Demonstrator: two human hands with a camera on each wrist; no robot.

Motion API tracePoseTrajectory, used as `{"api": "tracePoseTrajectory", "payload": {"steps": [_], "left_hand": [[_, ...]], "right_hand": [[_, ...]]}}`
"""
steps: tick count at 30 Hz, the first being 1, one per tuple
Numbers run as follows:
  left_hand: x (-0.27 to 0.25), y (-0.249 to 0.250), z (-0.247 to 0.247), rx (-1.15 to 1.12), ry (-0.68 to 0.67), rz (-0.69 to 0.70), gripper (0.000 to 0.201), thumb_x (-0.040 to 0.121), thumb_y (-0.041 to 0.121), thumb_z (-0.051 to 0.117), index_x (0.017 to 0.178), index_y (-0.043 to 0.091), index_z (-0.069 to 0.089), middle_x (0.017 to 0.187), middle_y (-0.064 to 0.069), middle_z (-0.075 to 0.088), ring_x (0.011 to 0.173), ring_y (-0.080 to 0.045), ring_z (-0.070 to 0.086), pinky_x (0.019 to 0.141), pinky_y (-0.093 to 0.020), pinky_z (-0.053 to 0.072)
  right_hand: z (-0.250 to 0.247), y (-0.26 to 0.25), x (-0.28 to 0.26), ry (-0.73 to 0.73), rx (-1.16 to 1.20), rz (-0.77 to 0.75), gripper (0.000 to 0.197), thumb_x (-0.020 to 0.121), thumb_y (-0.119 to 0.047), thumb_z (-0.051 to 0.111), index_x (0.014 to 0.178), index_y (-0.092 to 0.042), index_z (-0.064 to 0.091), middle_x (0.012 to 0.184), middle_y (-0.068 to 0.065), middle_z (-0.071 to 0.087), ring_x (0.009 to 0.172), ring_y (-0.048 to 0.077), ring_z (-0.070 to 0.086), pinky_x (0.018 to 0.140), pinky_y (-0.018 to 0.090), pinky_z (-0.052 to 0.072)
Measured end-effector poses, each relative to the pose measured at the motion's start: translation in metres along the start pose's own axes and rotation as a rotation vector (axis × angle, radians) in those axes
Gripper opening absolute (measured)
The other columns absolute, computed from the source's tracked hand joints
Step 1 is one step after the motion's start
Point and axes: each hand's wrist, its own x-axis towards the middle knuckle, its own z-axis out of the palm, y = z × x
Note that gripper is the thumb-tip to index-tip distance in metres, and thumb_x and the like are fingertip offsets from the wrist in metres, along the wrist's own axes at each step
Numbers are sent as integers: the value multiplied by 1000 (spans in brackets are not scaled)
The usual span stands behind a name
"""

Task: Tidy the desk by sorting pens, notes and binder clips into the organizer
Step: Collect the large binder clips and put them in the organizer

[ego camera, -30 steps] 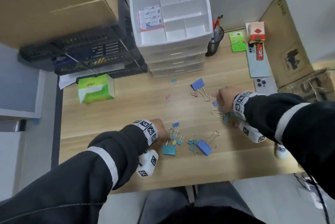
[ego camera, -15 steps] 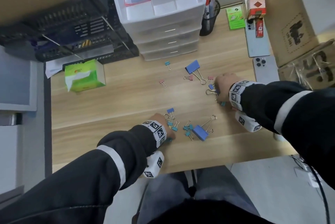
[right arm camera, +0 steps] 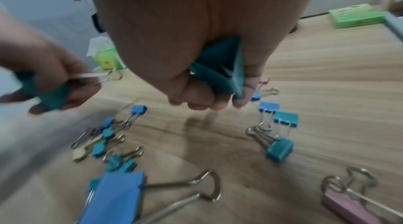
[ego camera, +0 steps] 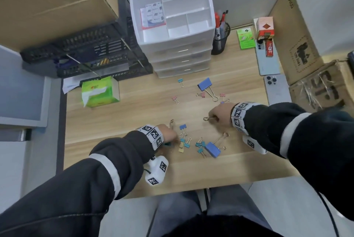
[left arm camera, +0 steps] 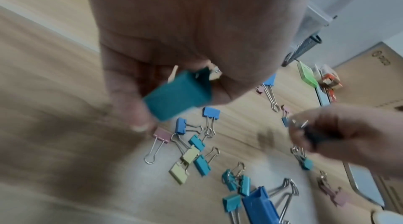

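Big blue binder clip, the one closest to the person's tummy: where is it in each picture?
Head: big blue binder clip lies at lower middle.
Left wrist: at the bottom edge, right of middle.
Right wrist: in the bottom left corner.
Shared landmark: small teal binder clips beside it.

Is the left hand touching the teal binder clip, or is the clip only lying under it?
Touching. In the left wrist view the left hand holds the teal binder clip off the desk, its fingers curled against the clip's side.
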Motion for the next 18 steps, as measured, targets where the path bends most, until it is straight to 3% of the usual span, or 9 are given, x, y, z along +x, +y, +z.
{"api": "tracePoseTrajectory", "payload": {"steps": [3,6,9,12,15,18], "left_hand": [[3,-5,-2,-144,5,-3,17,93,12,57,94,-4,65,68,-16,60,44,-25,55,48,-27,50],[5,-10,4,-215,-5,32,17,91,0,51,83,-1,67,63,-14,63,43,-25,56,42,-25,48],[6,-11,9,-297,3,67,21,89,0,52,71,0,63,51,-10,63,39,-23,53,42,-23,44],[12,-13,13,-381,17,88,30,92,14,52,66,4,62,61,-14,64,39,-23,54,44,-23,43],[14,-15,15,-388,18,103,34,92,21,56,63,4,61,53,-9,61,37,-21,55,41,-21,43],[15,-16,15,-364,4,126,26,90,21,61,74,1,66,62,-12,65,39,-21,55,43,-22,43]], "right_hand": [[11,-15,2,-93,-60,-64,16,85,-29,63,100,-24,62,91,-6,63,90,21,62,79,33,53],[23,-19,3,-159,-170,-108,46,78,-31,77,120,-28,57,108,-6,63,100,20,63,79,30,50],[31,-16,3,-124,-246,-119,45,86,-21,66,129,-27,52,117,-2,64,104,23,62,75,28,42],[44,-13,3,-44,-270,-119,38,85,-18,59,121,-31,56,105,-5,66,95,21,62,78,29,42],[52,-12,5,4,-261,-120,28,82,-19,60,106,-33,60,95,-8,66,90,18,61,85,31,41],[53,-15,4,3,-279,-118,14,84,-21,63,94,-31,60,90,-9,64,88,18,60,88,33,42]]}}
